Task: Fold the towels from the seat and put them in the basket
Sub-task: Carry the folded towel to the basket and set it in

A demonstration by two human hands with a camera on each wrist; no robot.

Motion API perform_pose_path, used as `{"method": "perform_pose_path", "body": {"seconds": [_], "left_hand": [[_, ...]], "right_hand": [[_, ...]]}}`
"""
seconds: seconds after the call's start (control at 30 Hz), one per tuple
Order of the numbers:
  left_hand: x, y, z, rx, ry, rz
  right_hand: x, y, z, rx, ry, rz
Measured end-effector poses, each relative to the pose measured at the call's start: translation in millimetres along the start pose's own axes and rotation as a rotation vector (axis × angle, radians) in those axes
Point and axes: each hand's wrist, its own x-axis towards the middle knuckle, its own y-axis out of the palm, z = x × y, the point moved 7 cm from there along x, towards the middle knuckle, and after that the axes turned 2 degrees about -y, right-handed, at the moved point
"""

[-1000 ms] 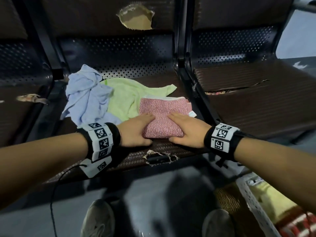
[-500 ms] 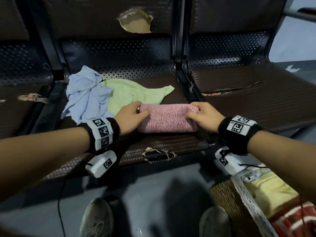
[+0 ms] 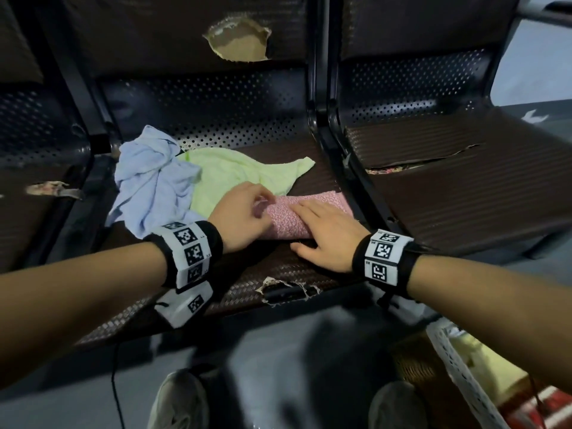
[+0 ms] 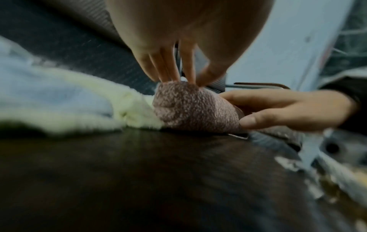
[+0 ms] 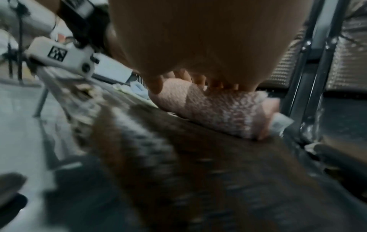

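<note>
A folded pink towel (image 3: pixel 288 222) lies on the dark middle seat (image 3: pixel 278 274), near its front right. My left hand (image 3: pixel 263 206) is at the towel's left end, where thumb and forefinger pinch its top edge (image 4: pixel 195 84). My right hand (image 3: pixel 312 227) lies flat on top of the pink towel (image 5: pixel 218 113) with straight fingers, thumb at the near side (image 4: pixel 248 121). A crumpled light blue towel (image 3: pixel 151 181) and a spread green towel (image 3: pixel 238 168) lie behind on the left of the same seat. The white lattice basket (image 3: pixel 455 363) stands on the floor at the lower right.
A black metal divider (image 3: pixel 343 168) separates this seat from the brown seat (image 3: pixel 464 193) on the right. The seat's front edge is torn (image 3: pixel 288 287). My two shoes (image 3: pixel 178 400) are on the grey floor below. A yellow folded cloth (image 3: pixel 476 354) lies in the basket.
My right hand has moved from the pink towel's right end onto its top. My left hand stays at the left end and now pinches the edge.
</note>
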Motion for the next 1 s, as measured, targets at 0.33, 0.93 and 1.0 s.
{"method": "perform_pose_path", "body": {"seconds": [0.33, 0.93, 1.0], "left_hand": [[22, -4, -11, 0.152, -0.021, 0.047], [6, 146, -291, -0.699, -0.006, 0.56], [-13, 192, -312, -0.62, 0.022, 0.763]], "right_hand": [[24, -21, -17, 0.072, 0.142, 0.012], [-274, -87, -161, 1.32, 0.819, -0.791], [-314, -61, -171, 1.425, 0.948, -0.848]]}}
